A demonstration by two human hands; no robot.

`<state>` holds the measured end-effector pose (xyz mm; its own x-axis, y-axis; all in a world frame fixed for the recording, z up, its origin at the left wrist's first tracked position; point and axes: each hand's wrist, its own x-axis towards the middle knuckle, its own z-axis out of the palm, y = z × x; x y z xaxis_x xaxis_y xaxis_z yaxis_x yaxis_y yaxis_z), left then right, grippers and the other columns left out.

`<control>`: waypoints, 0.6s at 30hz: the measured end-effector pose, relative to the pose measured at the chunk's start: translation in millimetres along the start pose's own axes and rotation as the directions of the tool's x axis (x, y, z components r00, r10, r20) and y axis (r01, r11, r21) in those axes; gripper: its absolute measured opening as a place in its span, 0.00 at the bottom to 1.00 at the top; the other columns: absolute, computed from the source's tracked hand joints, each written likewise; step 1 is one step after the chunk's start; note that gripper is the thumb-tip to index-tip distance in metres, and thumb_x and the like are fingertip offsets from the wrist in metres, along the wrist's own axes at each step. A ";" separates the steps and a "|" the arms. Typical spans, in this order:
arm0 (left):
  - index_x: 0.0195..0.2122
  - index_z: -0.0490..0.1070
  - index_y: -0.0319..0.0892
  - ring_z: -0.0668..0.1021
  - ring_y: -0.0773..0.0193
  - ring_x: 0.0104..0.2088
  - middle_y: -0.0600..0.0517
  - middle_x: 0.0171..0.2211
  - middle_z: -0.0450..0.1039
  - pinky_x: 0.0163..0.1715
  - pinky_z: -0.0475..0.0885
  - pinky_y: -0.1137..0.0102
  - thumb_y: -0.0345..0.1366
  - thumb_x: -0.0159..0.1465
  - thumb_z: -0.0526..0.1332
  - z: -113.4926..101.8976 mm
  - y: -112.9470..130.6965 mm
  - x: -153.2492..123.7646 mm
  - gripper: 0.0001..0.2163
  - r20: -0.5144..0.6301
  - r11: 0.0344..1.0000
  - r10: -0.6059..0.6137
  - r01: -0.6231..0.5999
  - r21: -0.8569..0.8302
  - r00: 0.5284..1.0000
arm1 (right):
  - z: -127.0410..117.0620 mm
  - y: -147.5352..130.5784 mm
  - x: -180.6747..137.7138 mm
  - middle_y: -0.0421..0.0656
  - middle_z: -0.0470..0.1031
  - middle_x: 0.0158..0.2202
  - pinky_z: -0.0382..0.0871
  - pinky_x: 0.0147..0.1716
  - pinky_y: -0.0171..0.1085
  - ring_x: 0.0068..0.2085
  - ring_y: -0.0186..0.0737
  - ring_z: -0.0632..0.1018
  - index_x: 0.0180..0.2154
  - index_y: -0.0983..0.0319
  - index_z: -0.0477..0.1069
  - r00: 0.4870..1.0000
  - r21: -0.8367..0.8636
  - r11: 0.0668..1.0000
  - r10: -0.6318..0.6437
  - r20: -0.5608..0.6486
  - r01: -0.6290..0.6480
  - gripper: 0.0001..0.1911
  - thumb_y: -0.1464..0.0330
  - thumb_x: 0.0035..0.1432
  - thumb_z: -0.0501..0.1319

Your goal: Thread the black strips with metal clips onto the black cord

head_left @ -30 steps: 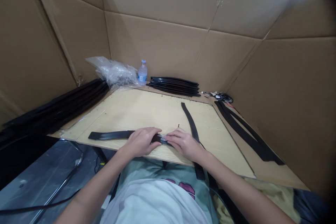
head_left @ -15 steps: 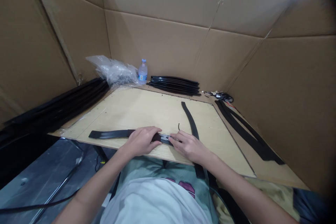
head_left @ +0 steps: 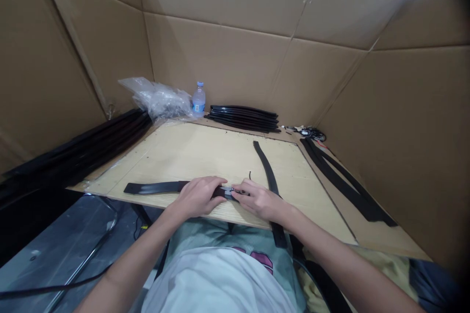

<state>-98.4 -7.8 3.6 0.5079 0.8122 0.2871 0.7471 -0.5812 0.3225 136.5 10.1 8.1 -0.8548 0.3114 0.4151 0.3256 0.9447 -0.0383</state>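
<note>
Part of one strip point(head_left: 154, 188) is hidden beneath the left hand point(head_left: 199, 197).

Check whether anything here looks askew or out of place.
A black strip near the right hand overhangs the tabletop toward the lap, and a dark jumble clutters the far right corner; the neatly stacked strips make both look untidy.

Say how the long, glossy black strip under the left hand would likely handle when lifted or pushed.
The long, glossy black strip would probably flex somewhat, being thin for its length. Its shiny surface hints that it might feel slightly slippery. Pushed along the pale wooden board, it would likely slide rather than roll, since its free end looks flat.
</note>
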 end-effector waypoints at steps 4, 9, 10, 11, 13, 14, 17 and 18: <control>0.53 0.65 0.46 0.75 0.56 0.48 0.49 0.50 0.73 0.46 0.70 0.65 0.44 0.61 0.58 1.4 -0.9 -0.3 0.19 -0.005 1.000 -0.003 0.003 -0.002 1.000 | 3.9 0.7 -0.3 0.53 0.73 0.47 0.73 0.42 0.43 0.45 0.43 0.72 0.50 0.64 0.70 1.000 0.013 1.000 0.000 -0.016 0.000 0.15 0.73 0.63 0.52; 0.52 0.66 0.45 0.75 0.57 0.48 0.48 0.49 0.73 0.45 0.69 0.66 0.44 0.61 0.58 0.8 0.8 -0.7 0.19 -0.013 1.000 -0.008 0.008 -0.004 1.000 | 11.0 2.2 -9.5 0.50 0.75 0.45 0.72 0.45 0.44 0.46 0.42 0.74 0.51 0.62 0.70 0.985 0.022 0.996 0.092 -0.149 -0.090 0.15 0.71 0.62 0.56; 0.52 0.66 0.45 0.75 0.56 0.48 0.48 0.49 0.73 0.45 0.69 0.65 0.45 0.61 0.58 0.4 1.3 -0.7 0.19 -0.012 1.000 -0.011 0.011 -0.002 1.000 | 11.2 2.3 -11.7 0.50 0.76 0.44 0.72 0.45 0.44 0.45 0.42 0.75 0.50 0.61 0.70 0.978 0.032 0.993 0.120 -0.173 -0.116 0.15 0.70 0.61 0.57; 0.52 0.66 0.45 0.75 0.56 0.47 0.48 0.49 0.73 0.45 0.69 0.65 0.45 0.61 0.58 0.1 1.8 -0.7 0.19 -0.010 1.000 -0.012 0.012 0.000 1.000 | 10.6 2.3 -13.5 0.49 0.76 0.42 0.73 0.43 0.43 0.44 0.42 0.75 0.49 0.61 0.71 0.973 0.047 0.989 0.144 -0.182 -0.138 0.14 0.69 0.61 0.58; 0.52 0.65 0.45 0.75 0.56 0.48 0.49 0.49 0.73 0.45 0.69 0.65 0.45 0.61 0.58 -0.6 2.6 -0.8 0.19 -0.008 1.000 -0.011 0.011 0.000 1.000 | 6.9 1.8 -15.4 0.48 0.75 0.40 0.74 0.39 0.41 0.40 0.41 0.76 0.47 0.60 0.72 0.967 0.082 0.981 0.189 -0.168 -0.177 0.13 0.68 0.61 0.58; 0.52 0.65 0.45 0.75 0.56 0.48 0.49 0.49 0.73 0.45 0.69 0.65 0.45 0.61 0.58 -1.0 3.0 -0.9 0.19 -0.008 1.000 -0.010 0.010 -0.001 1.000 | 4.1 1.2 -15.3 0.48 0.75 0.39 0.74 0.38 0.40 0.39 0.40 0.75 0.46 0.60 0.73 0.966 0.097 0.975 0.211 -0.151 -0.198 0.12 0.69 0.61 0.57; 0.52 0.66 0.45 0.75 0.56 0.48 0.48 0.49 0.73 0.45 0.69 0.65 0.45 0.61 0.58 -1.7 3.6 -1.0 0.19 -0.006 1.000 -0.016 0.016 -0.003 1.000 | -4.8 -0.8 -12.9 0.48 0.74 0.37 0.73 0.38 0.38 0.38 0.39 0.75 0.43 0.61 0.74 0.963 0.124 0.960 0.260 -0.070 -0.250 0.11 0.69 0.62 0.55; 0.52 0.66 0.45 0.75 0.56 0.48 0.48 0.49 0.73 0.45 0.69 0.65 0.45 0.61 0.58 -1.9 3.8 -1.0 0.19 -0.004 1.000 -0.019 0.019 -0.002 1.000 | -7.0 -1.5 -12.0 0.48 0.74 0.37 0.73 0.38 0.38 0.38 0.39 0.75 0.43 0.61 0.74 0.962 0.132 0.956 0.269 -0.041 -0.261 0.11 0.69 0.63 0.55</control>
<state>-96.9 -10.9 6.2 0.4920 0.8226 0.2851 0.7555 -0.5661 0.3298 149.0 4.2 9.5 -0.7184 0.5493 0.4268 0.4814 0.8355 -0.2651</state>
